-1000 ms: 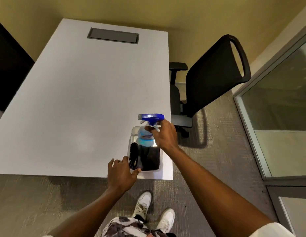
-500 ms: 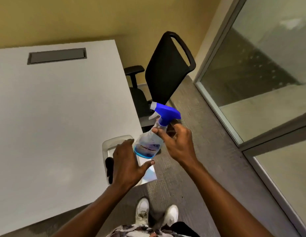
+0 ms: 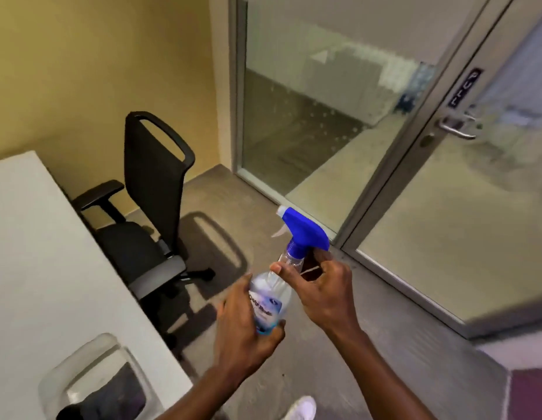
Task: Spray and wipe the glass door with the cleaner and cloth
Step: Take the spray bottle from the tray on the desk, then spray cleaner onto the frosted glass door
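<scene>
**Both hands on the spray bottle, centre frame**

The left hand's (image 3: pixel 242 325) fingers curl round the lower body of the spray bottle (image 3: pixel 268 301), and the right hand (image 3: pixel 322 294) pinches its neck just under the blue trigger head (image 3: pixel 306 231). The bottle is tilted, its nozzle pointing to the upper left. The glass door (image 3: pixel 476 222) fills the right of the frame, its handle (image 3: pixel 456 128) at the upper right. At the lower left, a dark cloth (image 3: pixel 118 392) lies in a clear tub (image 3: pixel 79 356) on the white table (image 3: pixel 36 268). A black chair (image 3: pixel 154 177) stands beside the table.
</scene>
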`<state>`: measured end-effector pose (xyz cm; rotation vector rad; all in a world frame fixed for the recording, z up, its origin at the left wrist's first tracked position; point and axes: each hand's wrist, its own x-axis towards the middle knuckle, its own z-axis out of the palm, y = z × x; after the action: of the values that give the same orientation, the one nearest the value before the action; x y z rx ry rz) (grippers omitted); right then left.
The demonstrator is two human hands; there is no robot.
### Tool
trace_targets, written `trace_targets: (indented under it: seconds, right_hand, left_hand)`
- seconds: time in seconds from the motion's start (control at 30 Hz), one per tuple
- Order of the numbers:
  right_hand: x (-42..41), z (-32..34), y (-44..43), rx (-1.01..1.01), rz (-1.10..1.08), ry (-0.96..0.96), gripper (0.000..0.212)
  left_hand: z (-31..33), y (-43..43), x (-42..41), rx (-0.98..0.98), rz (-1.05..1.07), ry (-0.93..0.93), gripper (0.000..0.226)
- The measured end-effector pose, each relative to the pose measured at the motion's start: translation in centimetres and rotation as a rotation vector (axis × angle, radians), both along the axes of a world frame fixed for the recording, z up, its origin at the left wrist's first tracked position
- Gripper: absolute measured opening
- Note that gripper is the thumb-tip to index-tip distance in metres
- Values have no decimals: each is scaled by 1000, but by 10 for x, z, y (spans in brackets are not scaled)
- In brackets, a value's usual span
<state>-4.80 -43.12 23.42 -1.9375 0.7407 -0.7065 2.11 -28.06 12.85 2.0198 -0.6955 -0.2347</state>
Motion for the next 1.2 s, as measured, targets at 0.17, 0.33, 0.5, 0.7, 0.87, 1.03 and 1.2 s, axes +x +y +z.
trace_targets:
  seconds: [0.17, 0.33, 0.5, 0.7, 0.87, 1.03, 1.2]
  right_hand:
    - [-43, 15, -85, 80, -141, -107, 71]
    - [-79, 34, -167, 124, -220, -218, 70]
    - [-108, 58, -236, 255, -297, -368, 41]
    - [-128, 92, -301, 324, -271, -546, 44]
    - [-128, 126, -373, 223, -346, -608, 54]
    - [-112, 170, -452, 66, -436, -670, 51]
    - [-87, 226, -531, -38, -584, -694, 61]
  left_hand:
    - [22, -99, -10, -9, -303, 98, 101]
    - [49, -204, -29, -24, -524, 159, 96]
    - [80, -293, -54, 27, -734, 122, 95]
    - [112, -379, -69, 24, -920, 112, 94]
    - [143, -472, -61, -48, -1030, 95, 91]
    - [177, -569, -42, -107, -1103, 46, 80]
    - [230, -665, -14, -189, -1222, 13, 79]
